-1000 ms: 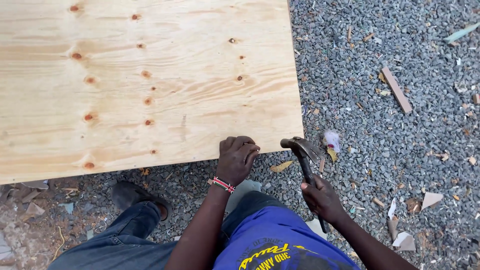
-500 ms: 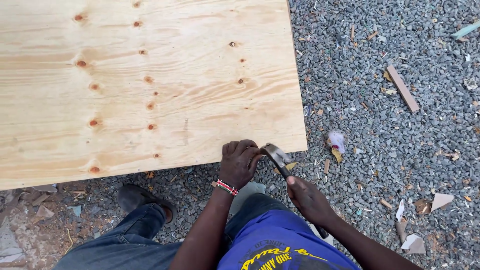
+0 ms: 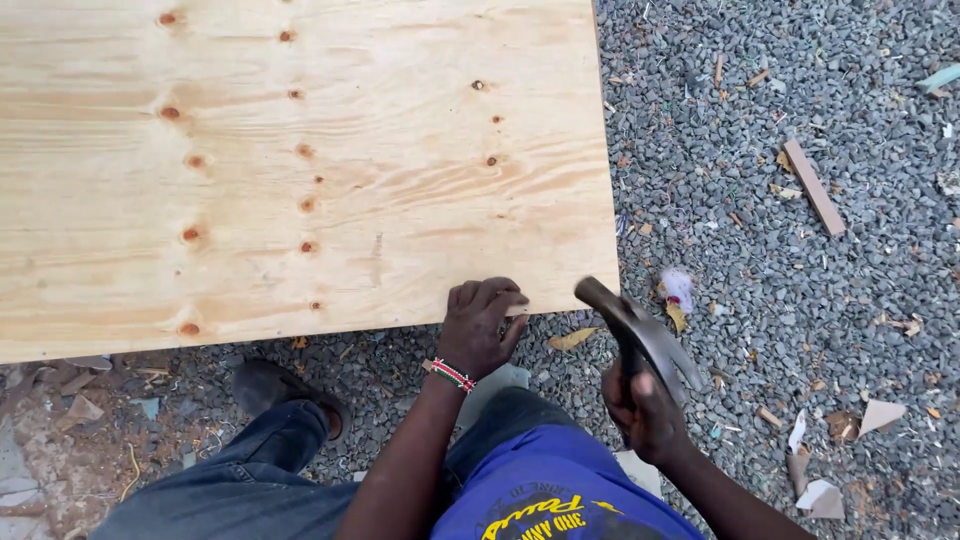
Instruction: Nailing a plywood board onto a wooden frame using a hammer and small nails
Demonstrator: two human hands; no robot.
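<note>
Grey gravel (image 3: 800,300) strewn with wood chips and offcuts formed the ground, and a large pale plywood sheet (image 3: 300,150) covered most of the upper left. Nearest the camera, a blue shirt (image 3: 550,500) and jeans (image 3: 220,490) were seen, with a dark shoe (image 3: 285,395) planted on the gravel below the sheet's near edge. The right hand (image 3: 645,410) was closed in a fist around the handle of a hammer (image 3: 635,330), held over the gravel just off the sheet's near right corner. The hammer's long axis ran diagonally, its head pointed up and to the left toward that corner. The left hand (image 3: 480,325), a beaded bracelet (image 3: 450,375) at its wrist, was laid on the sheet's near edge with fingers curled and pressed together; whether anything was pinched beneath them could not be told. Farther off, a narrow wood strip (image 3: 813,187) lay on the gravel.
</note>
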